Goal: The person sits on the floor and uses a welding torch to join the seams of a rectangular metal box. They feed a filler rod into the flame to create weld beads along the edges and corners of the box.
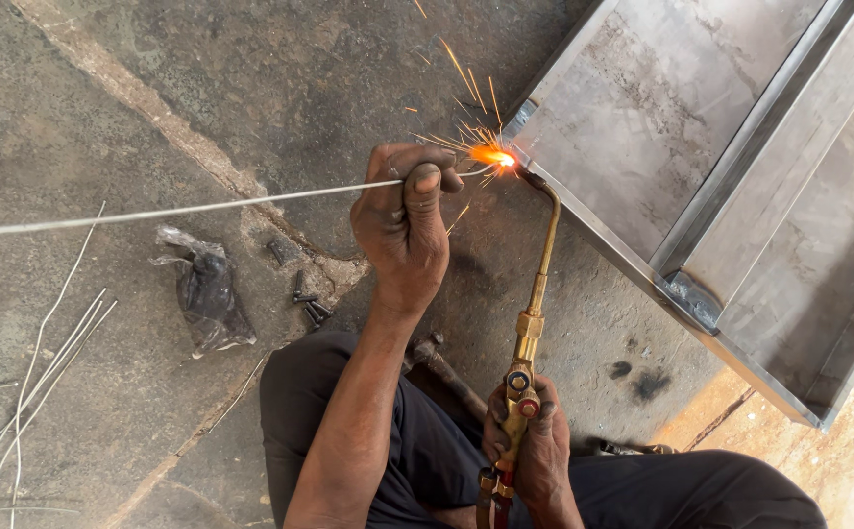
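Note:
My left hand [405,223] pinches a long thin filler rod [182,209] that runs in from the left edge to a bright orange flame [496,157] throwing sparks. My right hand [533,441] grips the brass body of a gas torch [533,323], whose curved nozzle points up at the flame. The flame sits at the corner of a grey sheet-metal frame [642,127] lying on the concrete floor at the upper right.
Several loose thin rods [40,377] lie on the floor at the left. A crumpled dark plastic bag [206,294] and a few small bolts [307,294] lie near my knee. A hammer [441,367] rests beside my leg.

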